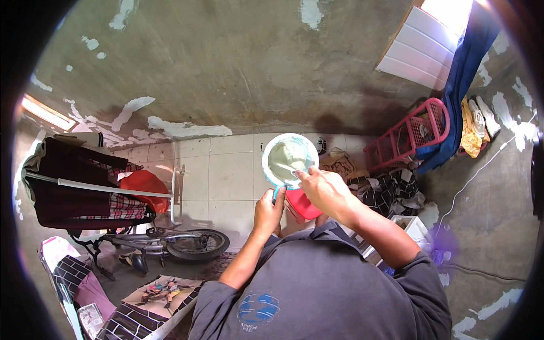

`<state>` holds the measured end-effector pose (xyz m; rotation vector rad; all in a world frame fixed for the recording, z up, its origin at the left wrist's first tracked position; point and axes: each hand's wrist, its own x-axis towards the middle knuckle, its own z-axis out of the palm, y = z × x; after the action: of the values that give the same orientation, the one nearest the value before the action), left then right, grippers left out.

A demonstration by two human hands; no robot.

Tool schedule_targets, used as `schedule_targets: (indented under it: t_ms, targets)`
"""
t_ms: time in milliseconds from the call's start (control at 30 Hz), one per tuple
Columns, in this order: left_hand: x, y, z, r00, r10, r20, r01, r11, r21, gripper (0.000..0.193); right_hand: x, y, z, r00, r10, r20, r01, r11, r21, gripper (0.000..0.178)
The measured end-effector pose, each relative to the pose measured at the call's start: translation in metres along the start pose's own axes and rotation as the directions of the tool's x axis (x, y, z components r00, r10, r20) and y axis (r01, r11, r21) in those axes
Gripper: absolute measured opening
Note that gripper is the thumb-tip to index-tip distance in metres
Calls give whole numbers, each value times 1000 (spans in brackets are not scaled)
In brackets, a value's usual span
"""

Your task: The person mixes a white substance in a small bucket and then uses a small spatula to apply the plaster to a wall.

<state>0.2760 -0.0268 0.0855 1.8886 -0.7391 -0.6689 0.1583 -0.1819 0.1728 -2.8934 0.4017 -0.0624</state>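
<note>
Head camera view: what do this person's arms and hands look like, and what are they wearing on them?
Both arms wear dark grey sleeves pushed up near the elbows, so the forearms are bare. The sleeves belong to a grey top with a round blue emblem on the front. The left hand and right hand are bare: no gloves, and no rings, watch or bracelet that I can make out.

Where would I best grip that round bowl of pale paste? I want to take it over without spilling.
Take the bowl from below, around its underside and low side wall, as the left hand does. Its mouth faces up and is full of pale paste, and the right hand works at its rim, so the top and near-right edge are poor places to grip.
</note>
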Motion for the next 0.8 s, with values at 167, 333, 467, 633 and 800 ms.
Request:
schedule_targets:
  t_ms: [167,333,467,633,800]
  targets:
    - [-1,1,-6,1000,-4,-4,4,996,84,47,8,-12,-29,992,120,47,-120,993,-14,44]
    - [3,6,-4,1000,29,4,-29,991,130,48,10,-20,-22,993,81,87,-78,996,-31,50]
    - [1,9,-11,1000,4,7,-5,993,120,51,4,-11,-30,981,132,142,-134,991,8,50]
    - [3,22,-8,999,-17,34,12,987,158,51,9,-6,-15,998,64,15,-62,992,-113,45]
    - [2,3,-18,994,-63,90,43,977,207,48,0,-5,-8,996,-7,92,12,999,-48,46]
